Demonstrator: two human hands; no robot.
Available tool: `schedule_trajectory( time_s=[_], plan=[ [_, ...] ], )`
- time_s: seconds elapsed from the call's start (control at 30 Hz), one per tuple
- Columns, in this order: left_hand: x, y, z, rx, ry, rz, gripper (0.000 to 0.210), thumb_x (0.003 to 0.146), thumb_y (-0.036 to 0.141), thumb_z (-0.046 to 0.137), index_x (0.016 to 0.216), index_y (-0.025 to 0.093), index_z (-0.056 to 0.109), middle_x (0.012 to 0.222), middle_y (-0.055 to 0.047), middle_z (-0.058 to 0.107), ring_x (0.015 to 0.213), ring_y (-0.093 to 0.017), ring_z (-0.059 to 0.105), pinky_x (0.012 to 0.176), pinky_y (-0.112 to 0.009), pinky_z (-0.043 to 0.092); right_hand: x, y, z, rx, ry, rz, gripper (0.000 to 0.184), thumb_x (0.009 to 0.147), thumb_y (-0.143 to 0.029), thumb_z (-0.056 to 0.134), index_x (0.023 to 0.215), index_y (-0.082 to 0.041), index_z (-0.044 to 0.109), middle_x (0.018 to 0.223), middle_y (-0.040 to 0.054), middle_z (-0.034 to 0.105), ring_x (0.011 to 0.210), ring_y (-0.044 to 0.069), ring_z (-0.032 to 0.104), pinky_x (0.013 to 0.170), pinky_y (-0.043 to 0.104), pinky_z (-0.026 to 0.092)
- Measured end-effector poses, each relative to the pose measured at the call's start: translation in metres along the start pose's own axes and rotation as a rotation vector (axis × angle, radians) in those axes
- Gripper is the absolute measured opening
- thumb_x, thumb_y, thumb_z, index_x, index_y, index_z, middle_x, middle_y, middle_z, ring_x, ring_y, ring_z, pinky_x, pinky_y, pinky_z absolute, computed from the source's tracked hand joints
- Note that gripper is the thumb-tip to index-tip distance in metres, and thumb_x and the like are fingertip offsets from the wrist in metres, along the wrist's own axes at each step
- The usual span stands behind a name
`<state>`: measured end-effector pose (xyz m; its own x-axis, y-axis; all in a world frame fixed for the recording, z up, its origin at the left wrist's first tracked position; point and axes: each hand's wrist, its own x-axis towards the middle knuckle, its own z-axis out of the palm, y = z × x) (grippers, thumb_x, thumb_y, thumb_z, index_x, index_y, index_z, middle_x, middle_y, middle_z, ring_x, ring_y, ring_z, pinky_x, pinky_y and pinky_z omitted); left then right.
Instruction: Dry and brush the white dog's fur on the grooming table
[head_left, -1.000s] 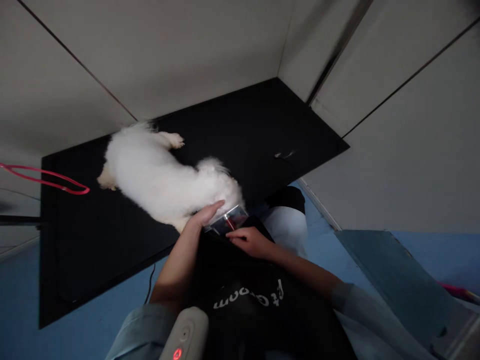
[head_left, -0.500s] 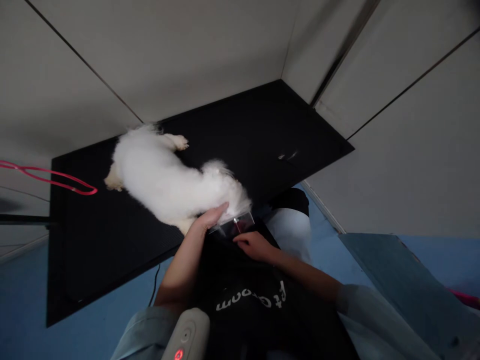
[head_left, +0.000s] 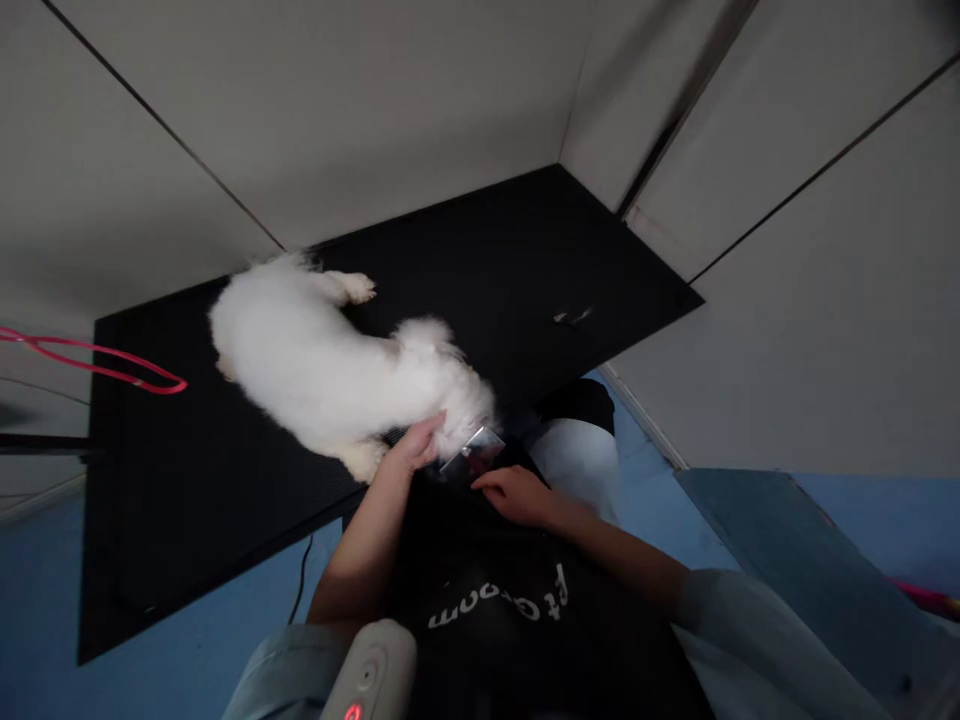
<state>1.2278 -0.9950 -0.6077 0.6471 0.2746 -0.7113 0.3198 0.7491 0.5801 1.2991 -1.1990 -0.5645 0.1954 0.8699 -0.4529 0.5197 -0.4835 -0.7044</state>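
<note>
A fluffy white dog (head_left: 315, 370) is on the black grooming table, its head lowered at the near edge in front of my apron. My left hand (head_left: 417, 446) grips the side of the dog's head; the thumb shows on the fur and the other fingers are mostly hidden beneath. In my right hand (head_left: 517, 494), whose fingers are closed, is what looks like a slicker brush (head_left: 483, 450) with a shiny rectangular head. The brush head lies against or very near the fur of the dog's face; its handle is mostly hidden.
The black table (head_left: 480, 260) stands against pale wall panels. A pink-red loop lead (head_left: 142, 372) hangs over its left end. A small pale tuft (head_left: 561, 318) lies on the right part. Below are the blue floor (head_left: 45, 570) and a grey-blue board (head_left: 795, 550).
The brush head has tilted and now reflects light. The dog's rump and head have shifted slightly left, and my left hand has moved slightly left with the head.
</note>
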Motion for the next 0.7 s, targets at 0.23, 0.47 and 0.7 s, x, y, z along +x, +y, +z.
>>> schedule_trajectory(
  time_s=[0.23,0.47,0.7],
  plan=[
    [0.005,0.002,0.0,-0.062,0.055,-0.052,0.031,0.095,0.029,0.05,0.11,0.008,0.067,0.098,-0.018,0.074,0.117,-0.042,0.062,0.095,-0.056,0.048,-0.013,-0.024,-0.016,-0.056,-0.315,-0.103,0.034,0.09,-0.021,0.052,0.114,-0.026,0.075,0.114,0.0014,0.075,0.103,0.022,0.07,0.09,0.028,0.049],
    [0.004,0.0,-0.002,-0.049,-0.011,-0.066,0.023,0.093,0.023,0.054,0.099,0.007,0.069,0.087,-0.017,0.075,0.106,-0.036,0.067,0.089,-0.046,0.051,-0.002,-0.003,-0.047,-0.107,-0.057,0.034,0.039,0.091,-0.015,0.044,0.112,-0.026,0.075,0.116,0.003,0.074,0.107,0.022,0.068,0.095,0.032,0.048],
    [0.011,-0.003,-0.008,0.046,0.008,-0.059,0.024,0.091,0.025,0.058,0.091,0.004,0.07,0.074,-0.015,0.072,0.09,-0.033,0.069,0.082,-0.04,0.051,-0.008,-0.012,-0.052,-0.142,-0.119,-0.053,0.036,0.089,-0.015,0.048,0.107,-0.025,0.077,0.112,0.0038,0.076,0.103,0.023,0.07,0.092,0.031,0.05]
  ],
)
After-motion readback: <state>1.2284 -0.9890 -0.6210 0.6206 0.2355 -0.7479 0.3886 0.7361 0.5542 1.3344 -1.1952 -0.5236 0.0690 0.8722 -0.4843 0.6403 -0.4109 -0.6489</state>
